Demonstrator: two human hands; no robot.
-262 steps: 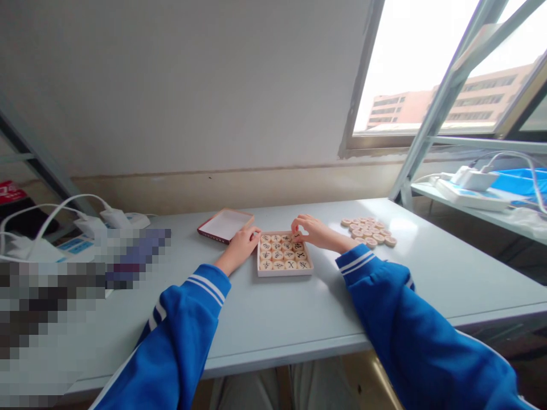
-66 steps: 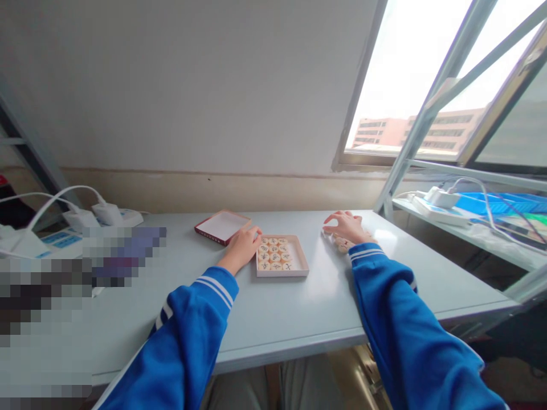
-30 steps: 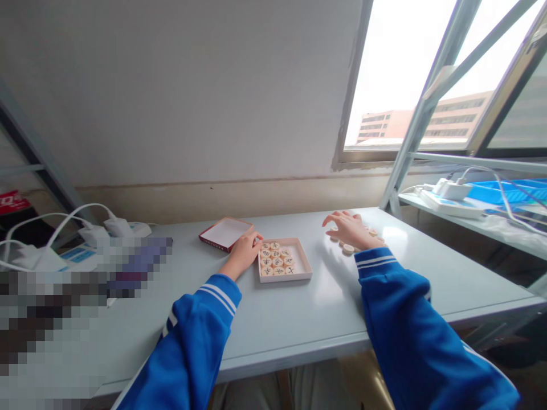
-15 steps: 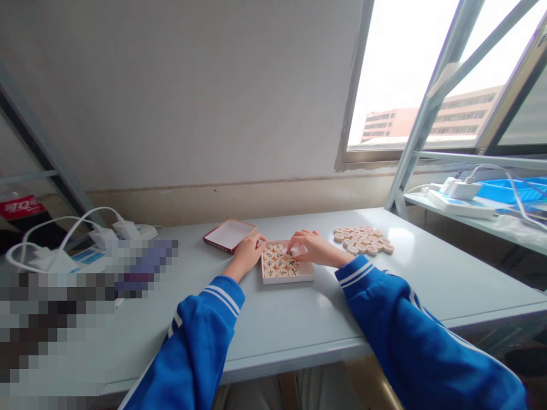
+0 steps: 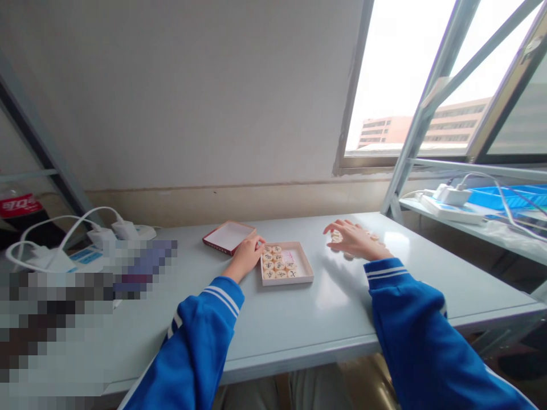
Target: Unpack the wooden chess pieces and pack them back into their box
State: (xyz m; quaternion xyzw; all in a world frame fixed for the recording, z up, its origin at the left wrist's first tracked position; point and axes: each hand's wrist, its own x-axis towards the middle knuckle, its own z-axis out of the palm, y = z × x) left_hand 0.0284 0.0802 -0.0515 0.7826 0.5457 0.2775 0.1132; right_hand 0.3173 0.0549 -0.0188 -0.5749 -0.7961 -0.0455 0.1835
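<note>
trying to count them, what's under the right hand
Round wooden chess pieces peek out beside the right hand, on the pale table. The hand covers the rest, so their number and markings cannot be seen.

Blue sleeves w/ white stripes; cream xiangqi pieces w/ black characters; red-edged box lid, white inside.

Bright white light pours in through the window, and the sky past it looks all washed out. Below the window, a shiny white glare sits on the table. The wall beside the window is dimmer and gray. A soft shadow from the right hand lies on the table, on the side away from the window. Far from the window, a blocky blur hides the low corner, and straight lines bend near the edges.
</note>
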